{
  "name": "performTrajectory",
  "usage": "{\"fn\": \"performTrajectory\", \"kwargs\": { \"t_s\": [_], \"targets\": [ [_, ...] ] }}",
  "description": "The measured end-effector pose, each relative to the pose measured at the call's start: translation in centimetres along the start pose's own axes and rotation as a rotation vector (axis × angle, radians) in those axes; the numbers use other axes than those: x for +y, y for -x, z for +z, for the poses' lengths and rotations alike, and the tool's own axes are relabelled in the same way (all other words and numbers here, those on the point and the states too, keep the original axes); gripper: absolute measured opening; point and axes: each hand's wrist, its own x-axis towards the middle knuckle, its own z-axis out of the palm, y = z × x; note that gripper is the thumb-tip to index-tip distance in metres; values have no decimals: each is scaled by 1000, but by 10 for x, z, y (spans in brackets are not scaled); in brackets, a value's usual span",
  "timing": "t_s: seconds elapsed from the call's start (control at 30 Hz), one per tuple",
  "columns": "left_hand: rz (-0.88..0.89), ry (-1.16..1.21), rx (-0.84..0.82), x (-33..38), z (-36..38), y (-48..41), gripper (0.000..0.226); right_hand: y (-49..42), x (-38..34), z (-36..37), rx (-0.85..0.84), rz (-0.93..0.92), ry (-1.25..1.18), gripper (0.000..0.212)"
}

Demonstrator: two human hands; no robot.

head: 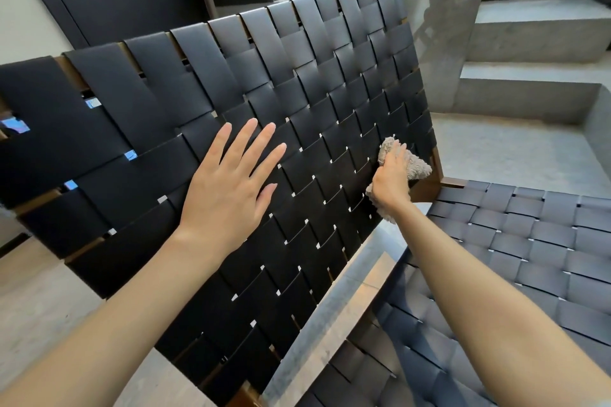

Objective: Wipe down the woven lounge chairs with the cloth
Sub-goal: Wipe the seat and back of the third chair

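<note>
The left hand (228, 188) lies flat and open on the woven chair back (297, 76) while the right hand (391, 178) clutches the bunched beige cloth (417, 162) against its right edge, where the pile may snag on strap edges or skip the gaps between them.

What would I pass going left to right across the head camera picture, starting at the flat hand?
left hand flat on the chair back → right hand gripping the cloth → second woven chair
</note>
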Motion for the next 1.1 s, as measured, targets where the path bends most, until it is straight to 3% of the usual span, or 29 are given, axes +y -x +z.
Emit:
{"fn": "performTrajectory", "kwargs": {
  "t_s": [0.1,0.23,0.43,0.57,0.7,0.83,0.93,1.0,1.1],
  "targets": [
    [-6,-7,-4,1,-1,4,59,28,-7,1,-5,-50,-97,61],
    [-25,-12,-4,6,-1,7,61,78,-28,-3,-66,-424,-122,64],
    [-24,13,-29,0,-9,21,64,30,-180,-24,-60,-793,-164,62],
    [-39,27,-26,-7,-12,30,61,20,-202,-10,65,-741,-160,64],
    [-54,-7,-28,-5,-9,33,60,43,-126,16,170,-656,-120,63],
    [-59,-25,-22,-2,-6,40,60,83,0,40,73,-389,-165,71],
    [-43,-33,-32,-1,-8,45,60,118,46,39,-32,-133,-249,66],
    [-40,-21,-33,-1,-9,49,59,119,33,31,-31,-147,-274,62],
    [-39,2,-42,-5,-12,54,59,97,-34,14,38,-344,-301,58]
  ]
}}
